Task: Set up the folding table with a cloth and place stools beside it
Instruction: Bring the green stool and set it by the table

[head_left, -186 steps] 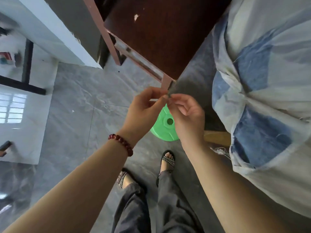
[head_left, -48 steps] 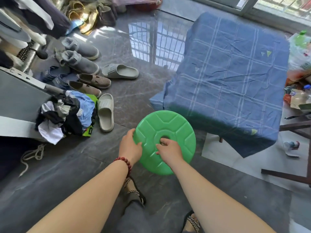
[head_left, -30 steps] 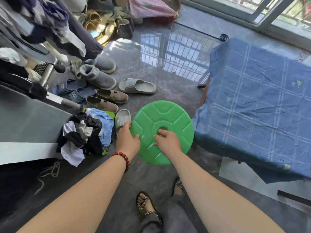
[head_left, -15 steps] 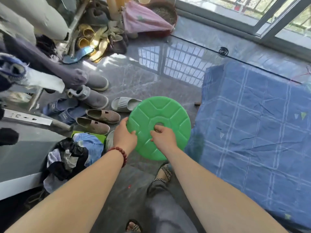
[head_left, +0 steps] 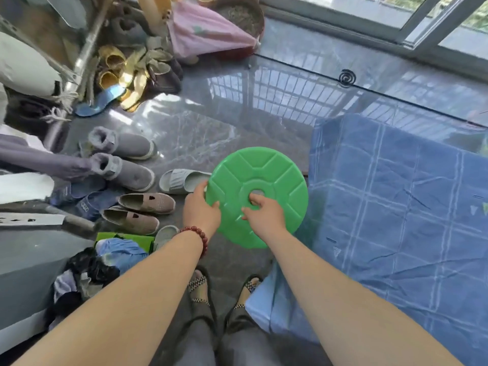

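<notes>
Floor (head_left: 264, 107): grey and glossy, partly hidden by shoes and clothes on the left.
Cloth (head_left: 396, 207): blue check, right of the fingers; covers the table fully and is cut off at the right edge.
Stool (head_left: 274, 175): only the green round seat shows; legs hidden beneath it, just left of the cloth.
Left hand (head_left: 202, 211): fingers curl under the seat's left rim, thumb on top, gripping it.
Right hand (head_left: 265, 216): fingers hook into the seat's centre hole, tips out of sight.
Bracelet (head_left: 198, 233): red beads, left wrist.
</notes>
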Demonstrator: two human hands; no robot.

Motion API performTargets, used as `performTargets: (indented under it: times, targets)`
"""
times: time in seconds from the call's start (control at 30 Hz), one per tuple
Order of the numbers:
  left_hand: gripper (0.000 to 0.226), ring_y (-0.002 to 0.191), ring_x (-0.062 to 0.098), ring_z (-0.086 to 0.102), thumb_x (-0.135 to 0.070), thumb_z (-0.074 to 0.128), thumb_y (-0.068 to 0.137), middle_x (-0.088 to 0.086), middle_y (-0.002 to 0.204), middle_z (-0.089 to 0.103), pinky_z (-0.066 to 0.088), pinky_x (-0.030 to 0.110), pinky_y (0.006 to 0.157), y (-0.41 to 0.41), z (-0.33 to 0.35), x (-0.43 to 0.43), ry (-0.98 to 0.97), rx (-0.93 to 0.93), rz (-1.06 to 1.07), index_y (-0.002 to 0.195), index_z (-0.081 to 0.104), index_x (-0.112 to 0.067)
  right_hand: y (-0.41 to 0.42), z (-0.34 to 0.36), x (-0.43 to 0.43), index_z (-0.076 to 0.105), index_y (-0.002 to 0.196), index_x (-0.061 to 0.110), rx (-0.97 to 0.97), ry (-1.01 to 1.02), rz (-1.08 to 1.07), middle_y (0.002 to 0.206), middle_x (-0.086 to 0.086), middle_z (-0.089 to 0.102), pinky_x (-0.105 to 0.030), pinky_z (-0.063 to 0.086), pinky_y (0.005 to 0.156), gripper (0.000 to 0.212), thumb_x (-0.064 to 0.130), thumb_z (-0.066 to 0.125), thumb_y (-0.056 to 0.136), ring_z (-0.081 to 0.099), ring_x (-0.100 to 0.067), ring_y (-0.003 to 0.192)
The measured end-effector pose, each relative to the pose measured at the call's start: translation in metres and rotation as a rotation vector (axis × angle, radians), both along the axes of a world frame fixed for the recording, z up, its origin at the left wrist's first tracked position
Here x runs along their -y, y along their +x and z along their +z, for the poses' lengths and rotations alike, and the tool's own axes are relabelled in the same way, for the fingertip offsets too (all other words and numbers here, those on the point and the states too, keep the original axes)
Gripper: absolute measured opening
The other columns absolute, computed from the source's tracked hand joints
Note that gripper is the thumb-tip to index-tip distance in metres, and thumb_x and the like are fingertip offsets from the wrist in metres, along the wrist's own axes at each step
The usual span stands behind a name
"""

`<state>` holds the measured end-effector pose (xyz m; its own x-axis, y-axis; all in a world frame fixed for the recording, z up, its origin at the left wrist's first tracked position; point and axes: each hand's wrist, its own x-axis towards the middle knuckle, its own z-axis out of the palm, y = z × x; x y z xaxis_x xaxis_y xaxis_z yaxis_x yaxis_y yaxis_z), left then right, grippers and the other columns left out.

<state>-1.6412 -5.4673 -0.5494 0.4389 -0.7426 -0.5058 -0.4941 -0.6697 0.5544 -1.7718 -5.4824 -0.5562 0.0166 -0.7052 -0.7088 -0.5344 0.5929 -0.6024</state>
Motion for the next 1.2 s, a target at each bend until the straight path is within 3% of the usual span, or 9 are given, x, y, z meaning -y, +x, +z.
performTargets:
  times: [0.1,0.37,0.6,0.73,0.97,1.2]
  targets:
    - [0.048,0.109,0.026,0.059,-0.01,0.06,0.085,0.006,0.12,0.062,0.048,0.036,0.091,-0.006,-0.022,0.012,-0.007,-0.032,-0.011,0.13,0.049,-0.022,-0.01,-0.018,0.01,0.055,0.132,0.012,-0.017,-0.004,-0.037,0.134,-0.002,0.057,-0.027,0.043,0.1,0.048,0.013,0.065,0.085,0.055,-0.019,0.12]
    - [0.047,0.108,0.028,0.059,-0.015,0.064,0.083,0.008,0.119,0.06,0.048,0.039,0.094,-0.008,-0.094,0.038,0.046,-0.028,-0.109,0.127,0.051,-0.022,-0.016,-0.079,0.026,0.053,0.133,0.013,-0.058,0.023,-0.077,0.136,-0.004,0.056,-0.035,0.042,0.104,0.051,0.014,0.066,0.084,0.053,-0.022,0.123]
    - [0.046,0.106,0.028,0.059,-0.012,0.063,0.083,0.01,0.121,0.057,0.049,0.043,0.094,0.002,-0.157,0.055,0.078,-0.028,-0.161,0.126,0.05,-0.021,-0.008,-0.136,0.038,0.056,0.13,0.01,-0.077,0.068,-0.06,0.134,-0.005,0.057,-0.029,0.039,0.103,0.049,0.012,0.067,0.082,0.052,-0.022,0.124]
    - [0.045,0.103,0.027,0.061,-0.011,0.063,0.081,0.009,0.115,0.061,0.05,0.044,0.092,0.009,-0.196,0.06,0.085,-0.062,-0.167,0.124,0.052,-0.023,-0.002,-0.175,0.045,0.054,0.132,0.011,-0.101,0.086,-0.064,0.137,-0.006,0.055,-0.032,0.038,0.106,0.051,0.012,0.066,0.083,0.05,-0.022,0.127]
    - [0.056,0.102,0.026,0.061,-0.008,0.061,0.079,0.01,0.114,0.061,0.051,0.042,0.093,0.017,-0.272,0.07,0.124,-0.104,-0.195,0.131,0.051,-0.025,0.011,-0.251,0.053,0.053,0.133,0.008,-0.112,0.11,-0.101,0.137,-0.007,0.054,-0.032,0.036,0.109,0.052,0.009,0.063,0.082,0.049,-0.02,0.128]
    - [0.053,0.099,0.029,0.06,-0.004,0.063,0.073,0.014,0.114,0.058,0.05,0.032,0.088,0.021,-0.325,0.078,0.093,-0.078,-0.247,0.123,0.055,-0.021,0.023,-0.31,0.06,0.059,0.128,0.012,-0.128,0.131,-0.086,0.134,-0.005,0.057,-0.031,0.041,0.103,0.048,0.013,0.062,0.081,0.052,-0.02,0.125]
